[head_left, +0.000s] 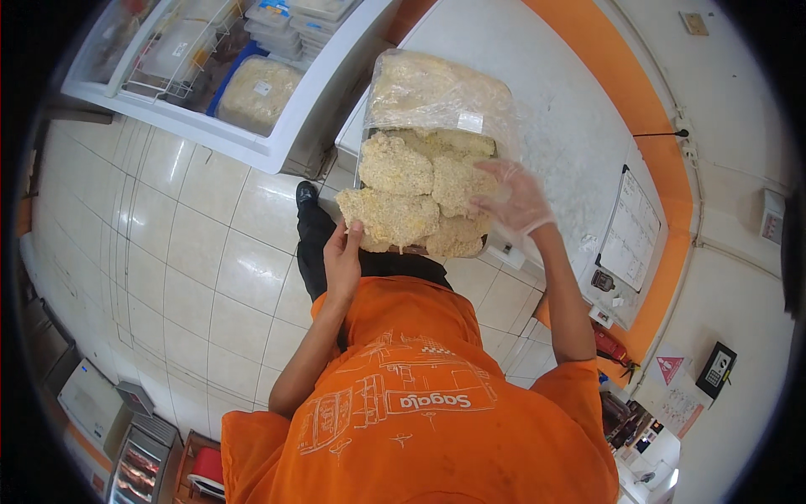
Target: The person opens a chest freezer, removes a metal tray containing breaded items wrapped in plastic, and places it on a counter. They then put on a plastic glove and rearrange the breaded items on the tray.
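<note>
A tray (485, 244) of breaded cutlets is in front of me at the edge of a white freezer top. The pieces overlap in layers, and clear plastic wrap (441, 88) is folded back over the far part. My left hand (342, 256), bare, is closed at the near left corner, its thumb against the edge of a breaded cutlet (388, 216); its other fingers are partly hidden. On the right, my right hand (519, 200) wears a clear plastic glove. Its fingers are apart, with the tips touching the right edge of another cutlet (456, 185).
At upper left an open chest freezer (277, 151) holds stacked plastic containers (290, 29), a wire basket (180, 63) and a wrapped tray (256, 92). The white freezer top (558, 109) extends to the right, with a whiteboard (630, 228) beside it. Tiled floor (193, 260) lies left.
</note>
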Demonstrator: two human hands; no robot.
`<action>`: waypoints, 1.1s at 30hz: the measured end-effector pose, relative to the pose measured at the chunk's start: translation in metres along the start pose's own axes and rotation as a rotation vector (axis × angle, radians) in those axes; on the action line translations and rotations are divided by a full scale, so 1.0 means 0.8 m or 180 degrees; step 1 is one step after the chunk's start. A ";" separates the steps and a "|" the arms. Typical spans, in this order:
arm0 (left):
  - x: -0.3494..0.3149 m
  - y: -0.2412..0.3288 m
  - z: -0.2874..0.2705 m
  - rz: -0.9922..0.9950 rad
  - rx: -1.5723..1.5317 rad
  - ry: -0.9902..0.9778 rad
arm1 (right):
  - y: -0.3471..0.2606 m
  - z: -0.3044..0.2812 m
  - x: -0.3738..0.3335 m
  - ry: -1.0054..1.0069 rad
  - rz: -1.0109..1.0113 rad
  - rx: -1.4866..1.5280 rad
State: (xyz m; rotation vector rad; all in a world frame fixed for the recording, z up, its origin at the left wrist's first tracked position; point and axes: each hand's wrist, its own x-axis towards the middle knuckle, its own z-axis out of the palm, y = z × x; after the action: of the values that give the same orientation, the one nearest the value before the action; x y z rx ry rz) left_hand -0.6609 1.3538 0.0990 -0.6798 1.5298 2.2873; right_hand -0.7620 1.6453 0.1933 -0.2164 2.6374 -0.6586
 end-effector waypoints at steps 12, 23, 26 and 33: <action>0.001 -0.001 0.001 0.0001 0.0096 0.0057 | 0.006 0.021 0.009 -0.0784 0.0255 -0.0266; 0.001 -0.003 -0.002 -0.0034 0.0103 0.0125 | -0.016 0.004 0.073 -0.0584 0.1253 0.0562; -0.001 0.003 0.002 -0.0079 0.0066 0.0103 | -0.018 0.029 0.119 -0.0743 0.1831 -0.0198; -0.001 0.005 0.008 -0.0066 -0.0033 0.0053 | 0.095 0.121 0.193 0.0447 0.1263 -0.1268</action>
State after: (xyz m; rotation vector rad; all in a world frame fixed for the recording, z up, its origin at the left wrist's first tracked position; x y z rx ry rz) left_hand -0.6637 1.3582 0.1044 -0.7159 1.5124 2.2814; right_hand -0.8639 1.6338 0.0251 0.2473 2.8040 -0.0165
